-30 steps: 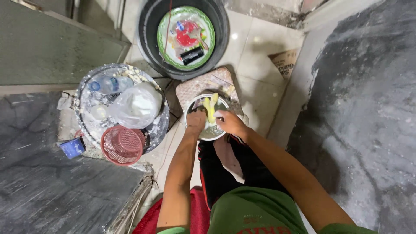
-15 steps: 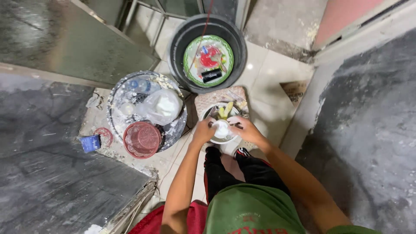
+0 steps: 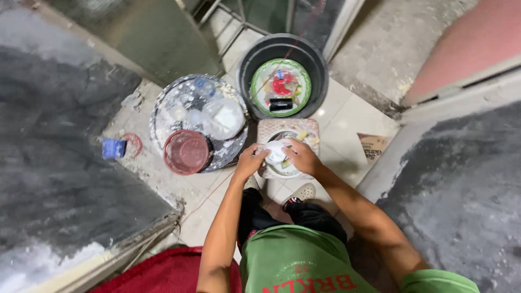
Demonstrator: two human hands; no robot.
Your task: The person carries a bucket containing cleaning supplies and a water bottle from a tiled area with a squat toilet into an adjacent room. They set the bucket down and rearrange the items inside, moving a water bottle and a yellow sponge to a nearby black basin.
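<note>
1. Two hands: left hand (image 3: 251,161), right hand (image 3: 302,156), both on one white bowl (image 3: 278,154).
2. One black tub (image 3: 255,68) beyond the bowl.
3. One grey basin (image 3: 163,111) left of the bowl.
4. One red bowl (image 3: 186,152) inside the basin.
5. One blue block (image 3: 114,148) left of the basin.
6. One shoe (image 3: 299,194) below the bowl.

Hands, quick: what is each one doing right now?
Left hand: closed on the white bag.
Right hand: closed on the same bag, over the small bowl.

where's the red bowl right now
In the head view, the red bowl sits on the near edge of the round metal tray, left of both hands, with a white plastic bag just behind it.
</note>
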